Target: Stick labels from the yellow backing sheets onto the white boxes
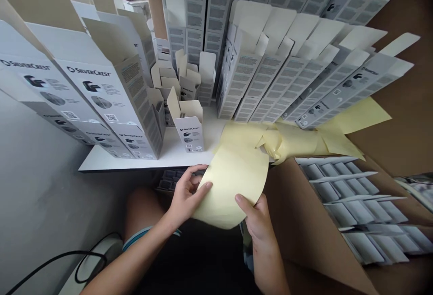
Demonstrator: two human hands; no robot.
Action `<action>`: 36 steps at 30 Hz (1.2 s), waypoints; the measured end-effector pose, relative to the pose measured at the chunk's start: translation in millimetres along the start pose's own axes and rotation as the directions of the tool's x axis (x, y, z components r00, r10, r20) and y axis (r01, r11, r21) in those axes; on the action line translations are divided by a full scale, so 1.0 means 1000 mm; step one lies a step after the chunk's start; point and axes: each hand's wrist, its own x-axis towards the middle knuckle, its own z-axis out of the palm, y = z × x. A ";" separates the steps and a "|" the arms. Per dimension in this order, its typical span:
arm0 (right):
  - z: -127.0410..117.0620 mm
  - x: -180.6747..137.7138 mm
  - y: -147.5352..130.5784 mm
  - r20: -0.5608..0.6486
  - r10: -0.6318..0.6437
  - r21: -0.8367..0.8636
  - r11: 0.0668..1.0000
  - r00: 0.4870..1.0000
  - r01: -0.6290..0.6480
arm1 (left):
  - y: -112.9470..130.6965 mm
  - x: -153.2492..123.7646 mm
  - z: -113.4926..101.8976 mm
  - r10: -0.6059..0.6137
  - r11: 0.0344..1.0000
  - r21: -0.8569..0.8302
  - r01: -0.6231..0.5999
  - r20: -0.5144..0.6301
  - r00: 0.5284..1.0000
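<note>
A pale yellow paper sheet (233, 173) curls over the front edge of the white table (135, 162). My left hand (186, 195) pinches its left edge, fingers closed on the paper. My right hand (259, 223) grips its lower right edge with the thumb on top. More yellow sheets (304, 139), crumpled and flat, lie behind it to the right. A small open white carton (189, 126) printed SilverCrest stands upright on the table just beyond my left hand.
Rows of open white cartons (101, 96) lean at the left and back right (304, 74). A brown cardboard box (304, 223) at the right holds flat-packed cartons (358, 205). A black cable (81, 259) loops at lower left.
</note>
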 end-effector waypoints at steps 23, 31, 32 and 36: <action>-0.002 -0.005 -0.042 0.415 -0.358 -0.597 0.587 0.836 0.547 | 0.030 0.001 0.020 0.450 0.516 0.543 -0.663 0.486 0.749; -0.001 -0.001 -0.039 0.453 -0.291 -0.671 0.510 0.843 0.537 | 0.028 0.002 0.017 0.318 0.635 0.554 -0.538 0.447 0.836; 0.000 -0.001 -0.040 0.460 -0.280 -0.671 0.511 0.842 0.537 | 0.027 0.002 0.018 0.304 0.659 0.550 -0.514 0.430 0.850; -0.004 -0.002 -0.042 0.459 -0.264 -0.663 0.533 0.848 0.525 | 0.021 0.003 0.019 0.301 0.752 0.490 -0.441 0.340 0.891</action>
